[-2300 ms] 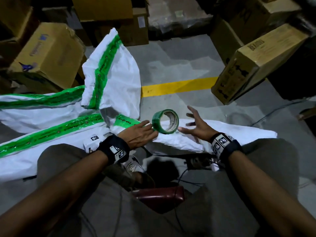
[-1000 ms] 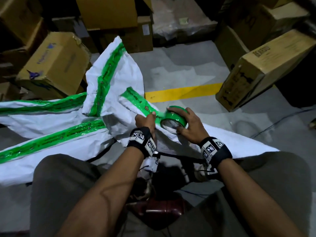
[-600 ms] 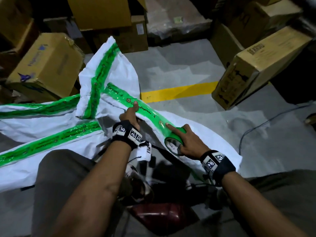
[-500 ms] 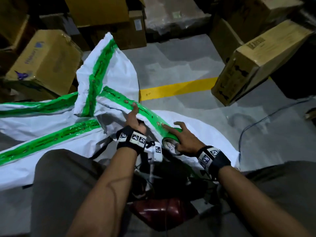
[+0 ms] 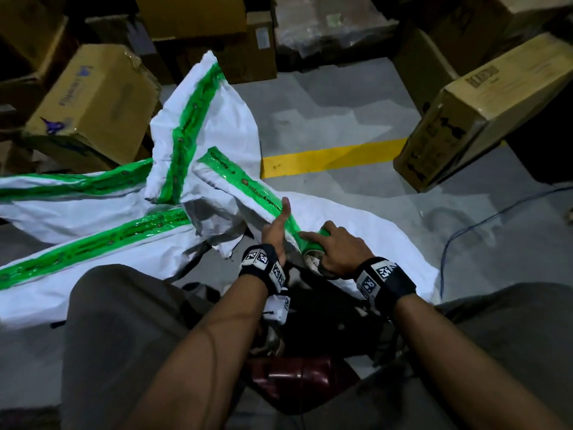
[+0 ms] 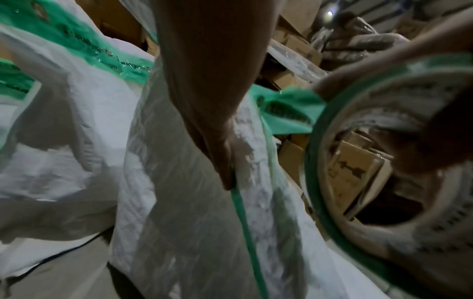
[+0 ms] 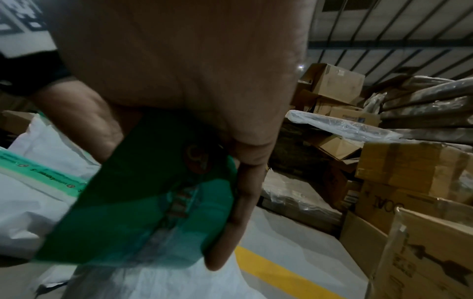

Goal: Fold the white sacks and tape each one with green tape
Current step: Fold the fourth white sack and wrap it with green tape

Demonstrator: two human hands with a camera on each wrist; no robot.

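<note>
A folded white sack (image 5: 366, 234) lies across the floor in front of my knees. A strip of green tape (image 5: 248, 184) runs along its top fold from the far left end toward me. My left hand (image 5: 278, 228) lies on that strip with straight fingers, pressing it down; the left wrist view shows the left hand (image 6: 212, 113) flat on the sack (image 6: 184, 222). My right hand (image 5: 333, 248) grips the green tape roll (image 5: 313, 245) at the near end of the strip. The right wrist view shows the fingers (image 7: 245, 202) curled round the roll (image 7: 143, 212).
Other taped white sacks (image 5: 77, 218) are heaped at the left, one standing up (image 5: 223, 119). Cardboard boxes stand at the left (image 5: 93, 100), back and right (image 5: 483, 110). A yellow floor line (image 5: 335, 156), a blue cable (image 5: 465, 231) and a dark red object (image 5: 297, 377) between my legs.
My right hand has drawn the roll toward me, laying a longer strip along the sack. My left hand went from holding the tape end to pressing flat, sliding down the strip toward the roll.
</note>
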